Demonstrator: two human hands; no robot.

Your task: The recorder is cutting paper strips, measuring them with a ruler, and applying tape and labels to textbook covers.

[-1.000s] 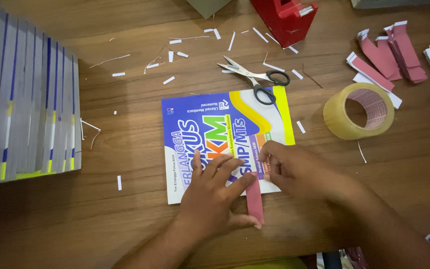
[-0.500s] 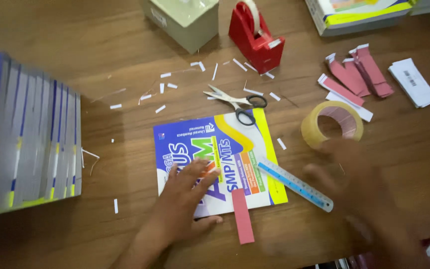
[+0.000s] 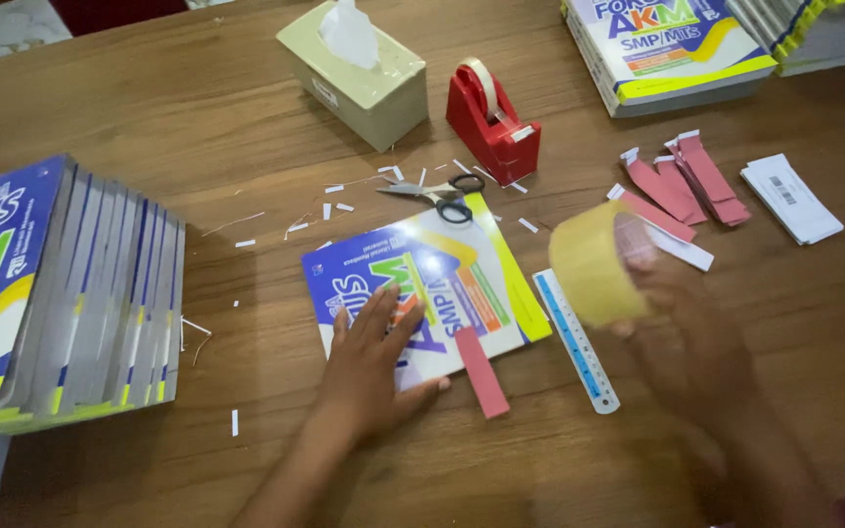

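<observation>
Everything sits around the booklet (image 3: 422, 284) on the tabletop (image 3: 198, 117)

Scissors (image 3: 442, 194) touch its far edge, tissue box (image 3: 354, 76) and tape dispenser (image 3: 491, 122) are farther behind. Ruler (image 3: 576, 339) lies just right of it, paper strips (image 3: 687, 186) farther right. Book stack (image 3: 61, 293) is well left. One strip (image 3: 482, 372) overlaps its near right corner.

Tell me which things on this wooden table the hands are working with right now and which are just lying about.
In use:
- left hand flat on the blue and yellow book
- right hand holding the roll of tan packing tape
- red paper strip at the book's lower edge

Lying about:
- black-handled scissors
- clear plastic ruler
- red tape dispenser
- beige tissue box
- row of books
</observation>
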